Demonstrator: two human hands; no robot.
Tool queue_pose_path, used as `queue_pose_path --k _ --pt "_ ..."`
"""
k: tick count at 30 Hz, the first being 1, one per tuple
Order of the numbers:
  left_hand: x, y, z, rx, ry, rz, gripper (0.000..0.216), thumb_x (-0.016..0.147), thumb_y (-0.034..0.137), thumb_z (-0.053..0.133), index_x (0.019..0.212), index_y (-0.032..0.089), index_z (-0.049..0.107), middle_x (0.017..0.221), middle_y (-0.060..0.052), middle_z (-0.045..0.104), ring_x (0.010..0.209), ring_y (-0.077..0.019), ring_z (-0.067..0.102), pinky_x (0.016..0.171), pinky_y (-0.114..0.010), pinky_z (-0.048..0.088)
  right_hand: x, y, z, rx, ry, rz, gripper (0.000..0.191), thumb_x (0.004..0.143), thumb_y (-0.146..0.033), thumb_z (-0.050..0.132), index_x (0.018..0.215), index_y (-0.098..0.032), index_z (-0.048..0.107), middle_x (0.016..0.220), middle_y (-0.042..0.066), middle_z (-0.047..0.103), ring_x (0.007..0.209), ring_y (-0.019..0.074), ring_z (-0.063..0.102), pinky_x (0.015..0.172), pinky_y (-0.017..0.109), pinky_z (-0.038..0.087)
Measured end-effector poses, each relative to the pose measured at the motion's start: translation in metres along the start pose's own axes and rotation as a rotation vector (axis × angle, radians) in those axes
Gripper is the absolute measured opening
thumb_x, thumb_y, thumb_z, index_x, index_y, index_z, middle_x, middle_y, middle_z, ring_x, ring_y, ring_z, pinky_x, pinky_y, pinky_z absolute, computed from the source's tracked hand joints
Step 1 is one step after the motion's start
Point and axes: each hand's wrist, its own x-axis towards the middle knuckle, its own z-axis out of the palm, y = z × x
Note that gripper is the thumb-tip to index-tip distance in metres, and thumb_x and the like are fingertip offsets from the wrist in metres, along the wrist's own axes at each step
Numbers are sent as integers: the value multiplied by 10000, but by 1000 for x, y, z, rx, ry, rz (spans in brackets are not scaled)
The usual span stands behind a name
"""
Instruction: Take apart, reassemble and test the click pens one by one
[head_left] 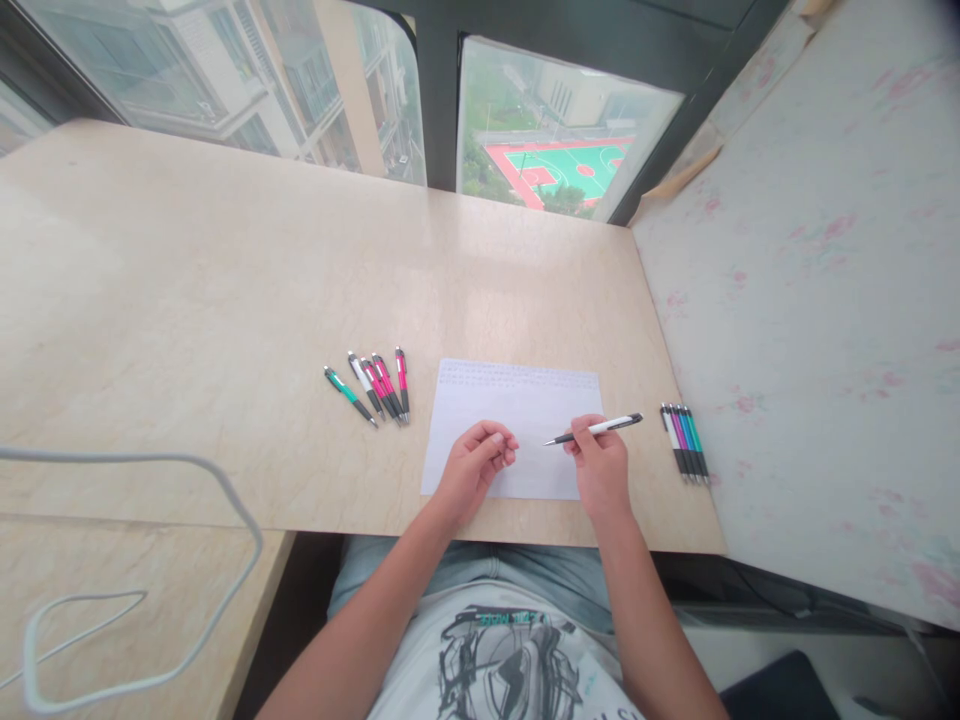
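My right hand (602, 470) holds a white and black pen (606, 425) between thumb and fingers. The pen lies nearly level above the paper, its dark tip pointing left. Over the left part of the white sheet of paper (517, 475) is my left hand (474, 462), its fingers curled in against the thumb and no object showing in them. Rows of small writing run along the top of the sheet; the rest of its visible surface is blank. Whether my left hand touches the paper, I cannot tell.
Left of the paper lie several loose pens: a green one (350, 397), a white one (364, 382) and pink ones (403, 380). A row of pens (684, 443) lies by the wall at right. A pale cable (225, 480) loops at far left. Windows stand behind the table (225, 300).
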Motion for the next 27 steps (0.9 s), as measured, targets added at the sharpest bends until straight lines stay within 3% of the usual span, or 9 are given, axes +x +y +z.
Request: queue_pose_path --k 4,9,12,19,27 --pt "0 0 0 -5 1 -5 141 809 277 706 835 145 660 816 -46 652 692 -104 560 672 -228 437 13 -4 11 -46 -15 -97 419 773 -446 749 665 -219 413 543 -87 426 466 76 417 467 218 329" --pt "0 0 1 -6 8 2 147 802 277 708 826 141 658 807 -48 655 676 -104 560 661 -225 430 33 -7 33 -268 -130 -180 337 861 -529 589 798 -198 583 667 -5 624 586 132 588 524 239 455" --pt "0 0 1 -6 6 3 135 819 272 688 832 141 658 807 -49 654 675 -105 561 659 -223 427 47 -4 43 -392 -154 -221 360 872 -530 547 802 -187 627 714 24 665 642 155 628 561 257 486" --pt "-1 -1 0 -13 -11 -4 118 843 260 663 841 142 656 821 -50 654 688 -104 562 674 -224 424 66 15 53 -704 -78 -378 424 912 -439 489 567 -193 516 514 -28 519 504 119 476 531 250 354" --pt "0 1 0 -25 -9 -24 129 832 268 673 830 141 656 813 -53 656 679 -108 557 670 -233 424 67 21 52 -832 -74 -467 424 916 -420 484 552 -204 443 503 -52 424 512 112 383 535 256 293"
